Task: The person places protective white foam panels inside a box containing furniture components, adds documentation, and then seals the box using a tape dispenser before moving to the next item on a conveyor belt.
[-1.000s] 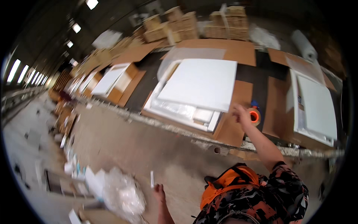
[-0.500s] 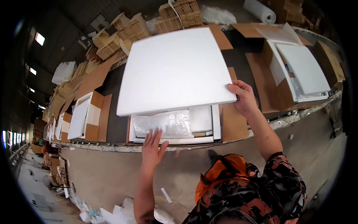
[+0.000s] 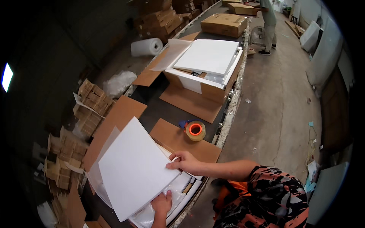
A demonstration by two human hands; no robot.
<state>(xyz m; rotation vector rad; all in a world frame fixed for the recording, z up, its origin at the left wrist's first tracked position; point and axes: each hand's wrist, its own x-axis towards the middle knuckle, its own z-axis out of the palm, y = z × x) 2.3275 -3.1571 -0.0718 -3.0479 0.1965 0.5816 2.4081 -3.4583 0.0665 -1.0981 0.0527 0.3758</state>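
A large white foam sheet lies tilted over an open carton on the conveyor. My right hand pinches its right-hand corner, thumb on top. My left hand is by the sheet's near edge, fingers stretched out over the plastic-wrapped contents and holding nothing that shows. White foam strips line the carton's near side. The sheet hides most of the carton's inside. A carton flap spreads out beyond my right hand.
A tape roll with an orange core and blue dispenser stands on the flap. Farther along the conveyor are another open carton with a white sheet and a closed carton. Cardboard stacks stand left. A person stands far off.
My view has swung right along the conveyor. The foam sheet has stayed in my right hand; my left hand has moved in closer, up to the sheet's near edge.
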